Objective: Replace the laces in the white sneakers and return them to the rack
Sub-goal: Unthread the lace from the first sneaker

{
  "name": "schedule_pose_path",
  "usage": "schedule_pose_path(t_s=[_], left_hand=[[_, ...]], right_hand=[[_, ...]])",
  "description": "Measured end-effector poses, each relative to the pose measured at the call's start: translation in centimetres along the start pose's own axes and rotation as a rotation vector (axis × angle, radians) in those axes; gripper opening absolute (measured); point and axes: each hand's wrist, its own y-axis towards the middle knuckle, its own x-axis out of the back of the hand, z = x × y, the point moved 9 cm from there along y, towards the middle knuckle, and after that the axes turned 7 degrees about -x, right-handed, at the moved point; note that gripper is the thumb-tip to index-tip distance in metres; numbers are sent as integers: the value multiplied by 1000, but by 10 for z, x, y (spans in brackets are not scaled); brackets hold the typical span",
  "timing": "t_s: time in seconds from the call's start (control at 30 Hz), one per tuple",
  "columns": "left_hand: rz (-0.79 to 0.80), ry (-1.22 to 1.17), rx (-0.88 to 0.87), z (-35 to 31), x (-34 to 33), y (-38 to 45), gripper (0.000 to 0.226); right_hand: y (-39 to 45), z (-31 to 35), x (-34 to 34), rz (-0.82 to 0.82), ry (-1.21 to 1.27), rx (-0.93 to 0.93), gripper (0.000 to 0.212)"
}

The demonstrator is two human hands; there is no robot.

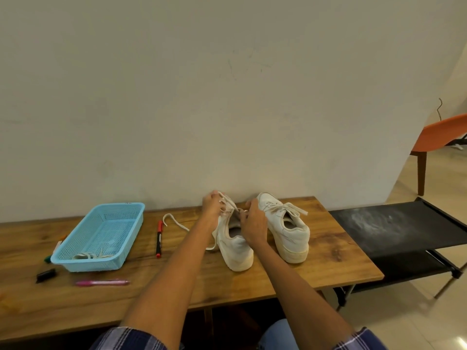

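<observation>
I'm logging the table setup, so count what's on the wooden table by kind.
White sneakers: 2
Blue basket: 1
Pens and markers: 4, red, pink, black, and a green-tipped one partly behind the basket
Total: 7

Wooden table (328, 238) carries 2 sneakers (288, 228), blue basket (131, 223), red marker (159, 238), pink pen (102, 282).
</observation>
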Motion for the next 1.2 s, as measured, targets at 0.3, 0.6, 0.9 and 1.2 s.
schedule_pose_path(t_s=[0.3,0.6,0.9,1.2], left_hand=[[-325,262,80,11,52,2,28],[-153,1053,-64,1,39,-3,37],[-61,1258,-333,-11,0,-31,26],[-215,905,-278,14,25,-34,22]], right_hand=[[2,0,-5,21,-53,13,18],[5,7,-12,43,-181,74,18],[0,34,-38,216,-575,383,31],[5,34,-31,91,-608,399,23]])
